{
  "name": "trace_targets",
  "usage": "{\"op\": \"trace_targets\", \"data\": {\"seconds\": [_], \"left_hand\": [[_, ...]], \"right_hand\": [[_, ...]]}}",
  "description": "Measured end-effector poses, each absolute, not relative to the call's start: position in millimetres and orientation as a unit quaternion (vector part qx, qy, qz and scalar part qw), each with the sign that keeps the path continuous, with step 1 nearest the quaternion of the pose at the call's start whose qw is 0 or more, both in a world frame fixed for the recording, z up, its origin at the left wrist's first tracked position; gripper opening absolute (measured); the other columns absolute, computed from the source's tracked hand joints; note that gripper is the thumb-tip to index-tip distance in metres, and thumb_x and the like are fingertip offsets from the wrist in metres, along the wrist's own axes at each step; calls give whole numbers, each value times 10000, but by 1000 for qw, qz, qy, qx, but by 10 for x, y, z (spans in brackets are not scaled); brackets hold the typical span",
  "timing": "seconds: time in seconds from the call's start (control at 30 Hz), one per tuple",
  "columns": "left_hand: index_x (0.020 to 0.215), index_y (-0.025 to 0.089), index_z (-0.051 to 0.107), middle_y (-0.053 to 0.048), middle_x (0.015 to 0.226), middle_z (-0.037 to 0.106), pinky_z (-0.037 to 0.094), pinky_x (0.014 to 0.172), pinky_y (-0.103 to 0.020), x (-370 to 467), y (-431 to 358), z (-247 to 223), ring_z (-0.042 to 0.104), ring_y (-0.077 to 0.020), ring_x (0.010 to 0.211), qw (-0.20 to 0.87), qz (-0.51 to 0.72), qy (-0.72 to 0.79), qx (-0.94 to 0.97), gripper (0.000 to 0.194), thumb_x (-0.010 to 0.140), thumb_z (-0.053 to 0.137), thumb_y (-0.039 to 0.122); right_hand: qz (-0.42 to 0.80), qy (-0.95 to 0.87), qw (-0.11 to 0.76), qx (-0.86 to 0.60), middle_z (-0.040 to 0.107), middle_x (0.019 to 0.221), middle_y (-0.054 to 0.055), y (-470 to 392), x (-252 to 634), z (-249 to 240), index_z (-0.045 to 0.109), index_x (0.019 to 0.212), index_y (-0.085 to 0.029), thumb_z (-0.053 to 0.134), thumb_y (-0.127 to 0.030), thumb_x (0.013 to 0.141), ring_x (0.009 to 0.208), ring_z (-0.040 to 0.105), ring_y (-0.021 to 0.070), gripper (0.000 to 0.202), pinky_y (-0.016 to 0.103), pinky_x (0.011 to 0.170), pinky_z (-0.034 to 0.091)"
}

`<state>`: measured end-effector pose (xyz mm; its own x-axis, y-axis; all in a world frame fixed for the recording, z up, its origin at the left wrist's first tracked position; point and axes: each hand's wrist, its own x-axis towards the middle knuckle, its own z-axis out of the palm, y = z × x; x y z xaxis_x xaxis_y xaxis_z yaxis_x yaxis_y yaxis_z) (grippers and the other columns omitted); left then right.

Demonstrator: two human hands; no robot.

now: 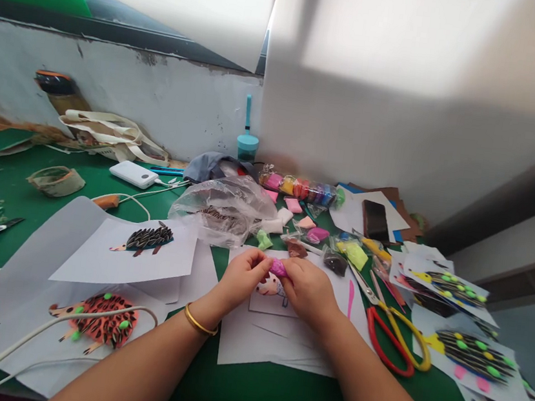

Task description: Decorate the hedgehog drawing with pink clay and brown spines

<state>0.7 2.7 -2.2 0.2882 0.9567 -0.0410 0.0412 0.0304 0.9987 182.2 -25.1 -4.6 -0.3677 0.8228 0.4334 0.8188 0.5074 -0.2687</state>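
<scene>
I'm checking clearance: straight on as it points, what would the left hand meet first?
The left hand would likely meet the pink lump, then the right hand; depth is unclear.

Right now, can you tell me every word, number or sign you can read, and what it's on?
None: no word, label, brand, number or sign is readable here.
White device with a cable: any marking is too small to read.
Pale bag by the wall: any print is too blurred to read.
Phone: dark screen, no readable text.
Purple piece between the hands: no readable text.
</scene>
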Motion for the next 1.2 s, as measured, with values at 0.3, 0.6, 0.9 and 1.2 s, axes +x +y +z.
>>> {"op": "trace_targets", "data": {"seconds": [0.3,0.6,0.9,1.2], "left_hand": [[879,196,654,-18,827,653,437,694,-270,-26,10,-44,590,-171,773,416,355,428,719,305,947,459,421],[840,181,691,-28,768,656,447,636,-262,-24,1,-2,579,-172,725,437,386,431,689,324,886,567,477],[892,166,697,-29,747,644,463,591,-255,-6,-1,17,585,-153,651,548,396,420,604,386,846,582,531],[779,161,665,-18,718,625,454,598,-244,-27,20,44,558,-134,648,537,414,419,604,335,780,695,494]], "right_hand": [[11,-836,235,-496,692,855,63,-285,1829,49,678,935,-194,500,-130,876,786,589,203,198,303,658,390],[51,-825,252,-503,677,827,45,-276,1801,-23,656,926,-199,547,-339,954,795,598,203,180,295,655,370],[102,-814,269,-505,611,701,20,-318,1819,59,632,775,-196,427,-360,1007,656,542,156,350,274,592,325],[122,-782,309,-527,694,1052,59,-307,1815,33,633,1146,-243,740,-467,807,846,657,215,420,310,685,498]]}}
